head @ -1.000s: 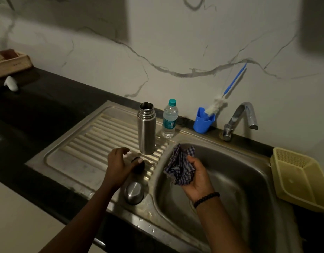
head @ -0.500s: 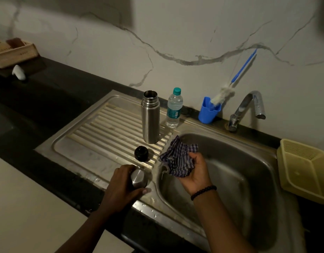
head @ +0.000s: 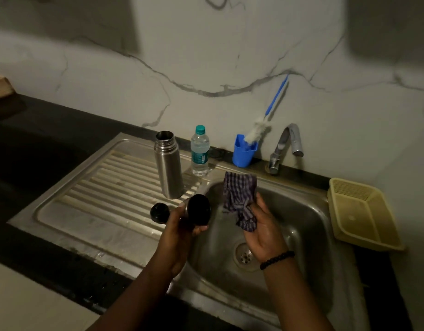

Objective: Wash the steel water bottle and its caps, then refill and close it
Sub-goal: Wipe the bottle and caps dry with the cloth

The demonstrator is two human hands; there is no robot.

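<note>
Only the plastic bottle [head: 199, 152] bears a teal label, writing unreadable.

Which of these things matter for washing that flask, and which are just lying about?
In use: steel bottle, steel cup cap in left hand, black stopper, checked cloth in right hand, sink.

Idle: plastic water bottle, blue cup, bottle brush, yellow basket.

Light: dim all over | Brightest: the white wall [head: 206, 56] far back and the shiny sink [head: 301, 211] | Shadows: big dark patches on the wall top left and top right; black counter [head: 51, 130] almost lost in the dark | Picture: a bit soft and grainy; straight lines bend near the edges
</note>
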